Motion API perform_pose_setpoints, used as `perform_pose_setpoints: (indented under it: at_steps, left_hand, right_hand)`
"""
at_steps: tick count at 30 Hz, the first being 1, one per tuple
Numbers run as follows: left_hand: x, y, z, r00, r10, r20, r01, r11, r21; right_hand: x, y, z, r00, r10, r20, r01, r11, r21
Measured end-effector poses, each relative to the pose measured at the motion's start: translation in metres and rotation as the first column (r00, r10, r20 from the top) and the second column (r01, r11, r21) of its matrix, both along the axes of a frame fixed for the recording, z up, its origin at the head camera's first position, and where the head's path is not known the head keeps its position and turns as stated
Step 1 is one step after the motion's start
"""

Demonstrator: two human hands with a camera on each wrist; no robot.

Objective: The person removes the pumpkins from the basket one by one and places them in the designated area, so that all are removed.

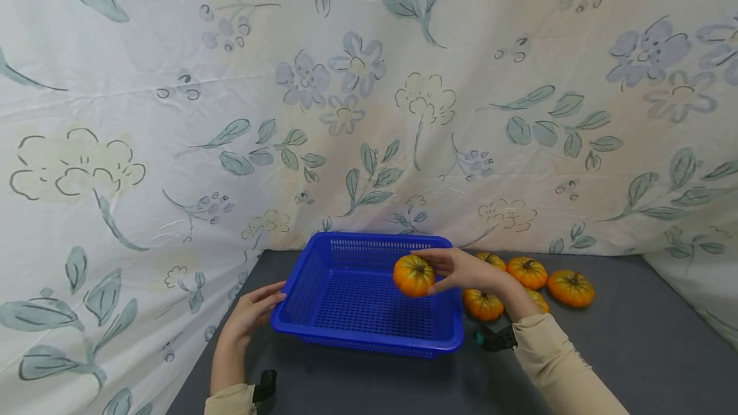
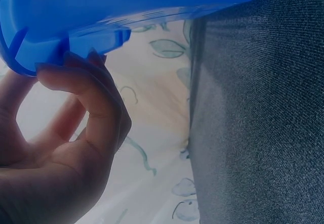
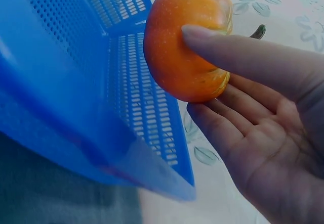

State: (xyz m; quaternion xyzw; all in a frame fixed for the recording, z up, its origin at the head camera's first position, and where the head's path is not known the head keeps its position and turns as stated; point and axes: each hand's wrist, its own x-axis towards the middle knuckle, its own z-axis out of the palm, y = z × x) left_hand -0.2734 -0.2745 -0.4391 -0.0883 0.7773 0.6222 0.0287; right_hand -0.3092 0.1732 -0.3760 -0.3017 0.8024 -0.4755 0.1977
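Observation:
A small orange pumpkin (image 1: 414, 276) with a short stem is in my right hand (image 1: 464, 270), over the right part of a blue plastic basket (image 1: 369, 342). The right wrist view shows the thumb across the side of the pumpkin (image 3: 185, 42) and the other fingers of the right hand (image 3: 263, 143) beneath it. My left hand (image 1: 249, 312) grips the basket's left rim. In the left wrist view, the fingertips of that hand (image 2: 76, 133) curl against the edge of the basket (image 2: 126, 1). No pumpkin shows inside the basket.
Several more pumpkins lie on the dark grey table (image 1: 634, 338) to the right of the basket, among them one at the far right (image 1: 571, 288) and one close to the basket wall (image 1: 483, 305). My right forearm partly covers them. Behind hangs a floral cloth (image 1: 369, 114).

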Motion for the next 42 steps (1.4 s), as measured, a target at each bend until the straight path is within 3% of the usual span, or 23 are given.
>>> perform_pose_setpoints:
  at_steps: [17, 24, 34, 42]
  left_hand:
    - [0.000, 0.000, 0.000, 1.000, -0.005, 0.003, 0.005, 1.000, -0.003]
    - [0.001, -0.001, 0.000, 1.000, -0.014, 0.003, 0.014, 1.000, -0.004]
    - [0.001, -0.002, 0.000, 1.000, -0.022, 0.002, 0.022, 1.000, -0.012]
    - [-0.001, -0.002, -0.001, 1.000, -0.007, 0.016, 0.007, 1.000, -0.012]
  right_hand:
    - [0.020, 0.055, 0.002, 0.996, -0.082, -0.040, 0.081, 0.996, -0.022]
    - [0.028, 0.073, 0.000, 0.990, -0.108, -0.092, 0.107, 0.994, -0.017]
    - [0.036, 0.102, -0.001, 0.982, -0.182, -0.052, 0.182, 0.983, 0.005]
    - [0.043, 0.134, -0.009, 0.978, -0.198, -0.070, 0.197, 0.980, -0.014]
